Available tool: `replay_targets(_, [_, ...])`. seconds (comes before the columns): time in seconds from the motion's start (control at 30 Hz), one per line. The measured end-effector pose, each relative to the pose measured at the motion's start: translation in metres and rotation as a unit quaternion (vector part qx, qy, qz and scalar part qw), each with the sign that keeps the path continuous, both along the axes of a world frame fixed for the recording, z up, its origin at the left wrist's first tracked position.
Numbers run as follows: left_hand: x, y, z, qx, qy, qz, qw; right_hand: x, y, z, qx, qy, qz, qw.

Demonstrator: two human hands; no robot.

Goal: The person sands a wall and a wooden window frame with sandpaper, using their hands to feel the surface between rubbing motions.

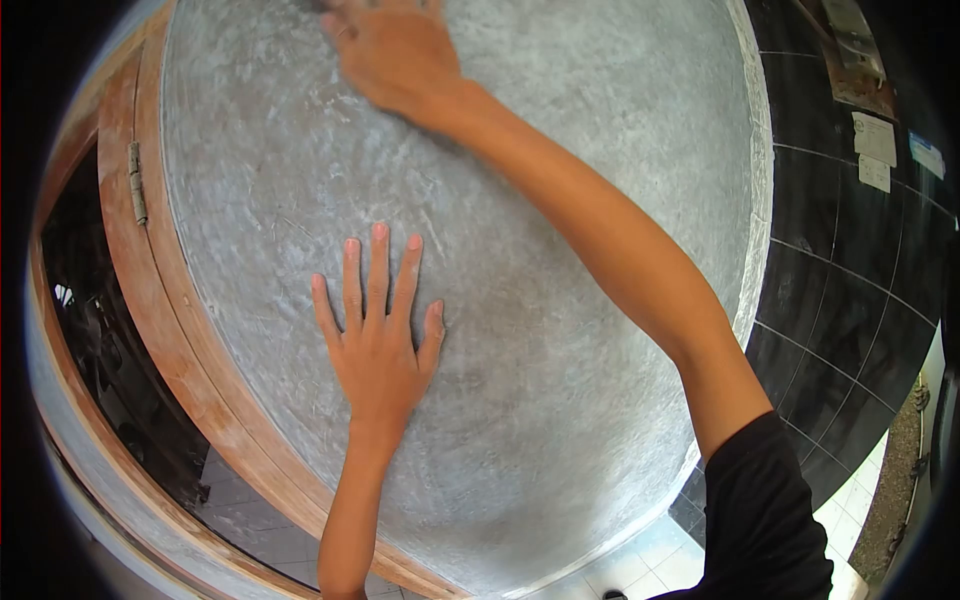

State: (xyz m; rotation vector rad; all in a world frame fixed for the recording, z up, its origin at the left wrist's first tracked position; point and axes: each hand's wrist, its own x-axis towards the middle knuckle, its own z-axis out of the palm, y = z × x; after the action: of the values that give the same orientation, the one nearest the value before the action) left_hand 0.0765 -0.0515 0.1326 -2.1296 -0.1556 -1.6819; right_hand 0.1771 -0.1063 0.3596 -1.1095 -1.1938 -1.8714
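My left hand (378, 340) lies flat on a grey, mottled plaster wall (560, 330), its fingers spread and nothing in them. Higher up, my right hand (400, 50) presses against the same wall, the arm reaching across from the right. The frame's top edge cuts off its fingertips, and they look slightly blurred. A small dark edge shows beside its thumb; what this is I cannot make out.
A wooden frame (180, 330) with a metal hinge (137, 185) borders the wall on the left. Black tiles (810, 270) stand to the right, with paper labels (874, 140) on them. Pale floor tiles (640, 560) show below.
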Motion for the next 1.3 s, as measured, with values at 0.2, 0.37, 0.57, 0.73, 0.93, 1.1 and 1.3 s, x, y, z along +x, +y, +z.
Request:
replay_targets(0.2, [-0.007, 0.005, -0.006, -0.002, 0.017, -0.005, 1.0, -0.013, 0.029, -0.048, -0.132, -0.184, -0.036, 0.973])
replay_targets(0.37, [-0.011, 0.009, -0.008, -0.003, 0.016, -0.005, 1.0, 0.043, -0.052, -0.03, -0.059, -0.058, 0.009, 0.997])
replay_targets(0.57, [-0.01, 0.008, -0.009, -0.002, 0.01, 0.0, 1.0, 0.189, -0.18, -0.033, 0.165, 0.196, -0.023, 0.966])
replay_targets(0.73, [-0.006, 0.005, -0.008, -0.007, 0.007, 0.001, 1.0, 0.213, -0.207, -0.097, 0.254, 0.38, -0.024, 0.889])
replay_targets(0.93, [0.002, -0.004, -0.006, -0.002, 0.0, 0.015, 1.0, 0.105, -0.122, -0.188, 0.073, 0.232, -0.05, 0.969])
replay_targets(1.1, [0.007, -0.003, -0.006, 0.009, -0.029, 0.034, 0.999, 0.067, -0.102, -0.276, -0.127, 0.166, -0.091, 0.974])
replay_targets(1.3, [0.006, -0.002, -0.012, 0.017, -0.011, 0.044, 0.999, 0.13, -0.162, -0.242, 0.028, 0.234, -0.029, 0.971])
